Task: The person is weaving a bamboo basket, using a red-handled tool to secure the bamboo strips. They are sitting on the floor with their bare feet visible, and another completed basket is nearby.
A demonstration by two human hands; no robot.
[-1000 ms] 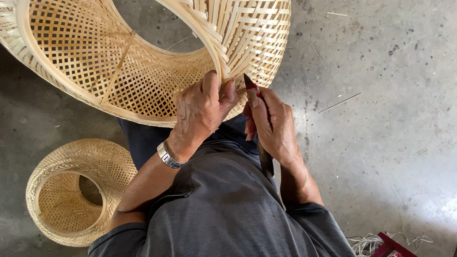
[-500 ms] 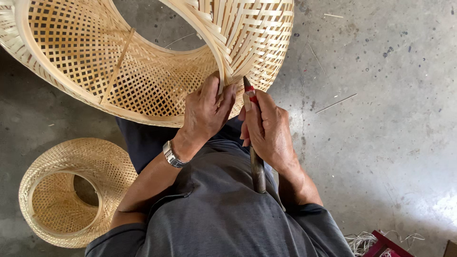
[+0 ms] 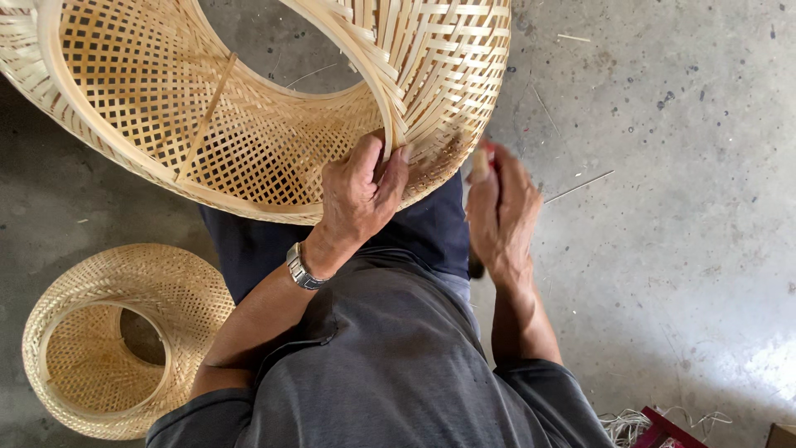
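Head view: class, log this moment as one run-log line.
left hand: grips large woven basket rim | right hand: holds red-handled tool | small woven basket: on floor

Large woven basket (image 3: 249, 124): cut off by the top and left edges.
Right hand (image 3: 500, 207): blurred; its grip cannot be judged.
Red-handled tool (image 3: 483, 158): mostly hidden by that hand.
Red object (image 3: 663, 431): cropped at the bottom edge.

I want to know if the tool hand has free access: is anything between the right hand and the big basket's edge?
Nothing visible does. The right hand, blurred and holding a tool, sits right beside the large woven basket, with the left hand gripping the rim next to it.
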